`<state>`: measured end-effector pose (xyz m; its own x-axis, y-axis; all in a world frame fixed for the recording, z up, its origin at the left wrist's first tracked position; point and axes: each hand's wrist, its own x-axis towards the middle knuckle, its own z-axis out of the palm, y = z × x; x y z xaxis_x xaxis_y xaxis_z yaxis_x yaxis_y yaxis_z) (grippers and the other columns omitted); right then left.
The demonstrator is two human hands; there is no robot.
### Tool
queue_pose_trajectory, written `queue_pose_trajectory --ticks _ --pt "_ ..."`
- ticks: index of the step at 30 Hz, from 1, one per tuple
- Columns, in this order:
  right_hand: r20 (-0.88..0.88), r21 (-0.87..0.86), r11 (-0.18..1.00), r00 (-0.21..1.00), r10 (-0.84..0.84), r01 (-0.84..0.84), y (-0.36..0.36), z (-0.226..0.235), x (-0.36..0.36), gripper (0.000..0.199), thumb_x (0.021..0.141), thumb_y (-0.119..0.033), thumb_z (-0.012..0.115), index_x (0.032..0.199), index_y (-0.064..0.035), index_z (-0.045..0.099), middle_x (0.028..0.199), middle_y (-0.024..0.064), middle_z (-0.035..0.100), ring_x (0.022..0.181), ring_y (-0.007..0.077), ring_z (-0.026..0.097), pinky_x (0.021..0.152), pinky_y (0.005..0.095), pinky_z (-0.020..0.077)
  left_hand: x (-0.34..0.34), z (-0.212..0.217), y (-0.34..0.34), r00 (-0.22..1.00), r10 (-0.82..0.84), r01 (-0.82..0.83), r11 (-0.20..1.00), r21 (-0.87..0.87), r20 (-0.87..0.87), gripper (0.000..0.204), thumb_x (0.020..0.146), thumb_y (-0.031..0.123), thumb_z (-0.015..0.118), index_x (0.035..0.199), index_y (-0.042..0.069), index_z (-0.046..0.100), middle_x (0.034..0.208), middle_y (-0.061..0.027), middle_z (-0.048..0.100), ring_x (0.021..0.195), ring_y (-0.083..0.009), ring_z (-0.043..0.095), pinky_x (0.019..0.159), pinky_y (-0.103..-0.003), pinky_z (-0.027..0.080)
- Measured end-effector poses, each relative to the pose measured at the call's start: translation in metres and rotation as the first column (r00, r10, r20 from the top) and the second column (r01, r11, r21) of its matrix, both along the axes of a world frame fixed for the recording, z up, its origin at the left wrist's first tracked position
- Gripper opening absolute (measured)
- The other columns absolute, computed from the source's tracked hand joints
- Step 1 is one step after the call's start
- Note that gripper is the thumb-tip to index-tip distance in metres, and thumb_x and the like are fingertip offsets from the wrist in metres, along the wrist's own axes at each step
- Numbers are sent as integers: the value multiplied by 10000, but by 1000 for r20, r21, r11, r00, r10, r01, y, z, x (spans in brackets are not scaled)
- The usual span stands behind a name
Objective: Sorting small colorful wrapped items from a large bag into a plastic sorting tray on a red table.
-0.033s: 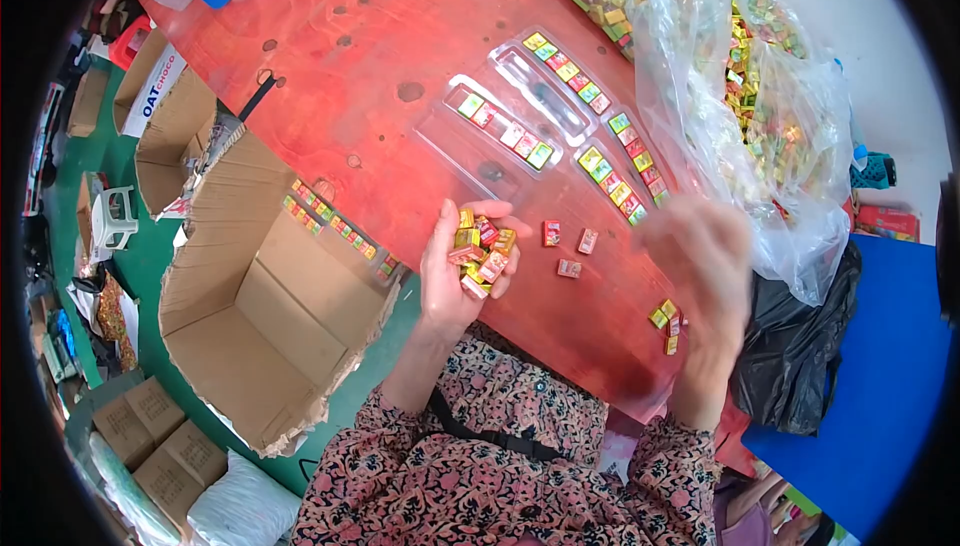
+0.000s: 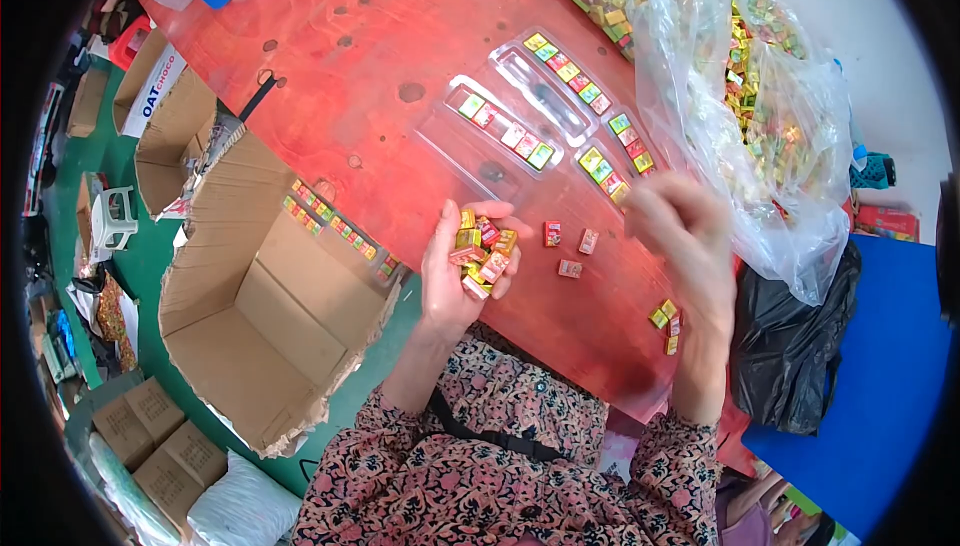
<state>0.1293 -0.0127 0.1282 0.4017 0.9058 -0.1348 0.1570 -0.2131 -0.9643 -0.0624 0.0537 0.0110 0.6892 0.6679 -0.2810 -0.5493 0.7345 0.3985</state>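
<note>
My left hand (image 2: 447, 271) is cupped, palm up, around a pile of small red and yellow boxes (image 2: 484, 251). My right hand (image 2: 685, 236) is raised over the right part of the red table, its curled fingers smeared by motion. Whether it holds anything cannot be made out. It covers the lower ends of two filled strips of coloured boxes (image 2: 600, 173). Beyond it lie clear plastic trays (image 2: 545, 96) with rows of similar boxes (image 2: 508, 134) in some compartments. Three loose red boxes (image 2: 569, 269) lie between my hands.
A small cluster of boxes (image 2: 665, 316) sits near the table's front edge. Large clear plastic bags (image 2: 690, 96) full of small boxes stand at the far right, above a black bag (image 2: 795, 346). An open carton (image 2: 300, 316) stands left of the red table (image 2: 330, 76).
My right hand has shifted slightly up and to the left, and now hides the lower ends of the strips. My left hand and its boxes have not visibly moved.
</note>
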Motion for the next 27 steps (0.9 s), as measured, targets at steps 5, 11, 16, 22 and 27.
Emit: queue_pose_trajectory --ticks 5,11,16,22,27 --pt "492 -70 996 866 87 -60 46 -46 -6 150 800 -115 634 861 21 642 578 58 569 495 107 465 483 264 378 1 1 -2 999 -17 18 999 -32 27 534 972 441 218 1087 19 523 924 -198 608 602 -187 554 388 -241 402" --pt "729 -151 985 664 165 -79 63 -75 -12 181 746 -146 663 874 -17 659 694 177 633 638 311 626 597 390 480 0 2 -2 999 -14 13 1000 -11 -49 537 973 440 209 1094 24 526 936 -195 602 584 -151 515 365 -214 380" --pt "768 -153 987 623 150 -49 64 -81 -15 171 736 -137 668 860 -20 657 725 178 640 690 318 635 630 401 483 0 1 0 1000 -29 29 999 -29 -8 527 970 442 222 1082 26 526 928 -192 608 601 -179 552 391 -237 400" --pt "756 -163 986 640 137 -18 65 -80 -18 171 730 -136 670 847 -14 644 753 180 644 713 323 633 636 401 482 1 2 -1 999 -21 21 1000 -3 -27 523 970 441 224 1082 29 526 920 -190 612 597 -171 547 391 -234 399" --pt "758 -189 982 637 142 6 65 -80 -21 169 731 -127 666 844 -6 636 753 173 646 730 326 629 639 410 476 1 0 -1 999 -18 19 1000 13 -29 524 970 443 225 1080 29 526 917 -188 613 595 -165 544 391 -233 399"
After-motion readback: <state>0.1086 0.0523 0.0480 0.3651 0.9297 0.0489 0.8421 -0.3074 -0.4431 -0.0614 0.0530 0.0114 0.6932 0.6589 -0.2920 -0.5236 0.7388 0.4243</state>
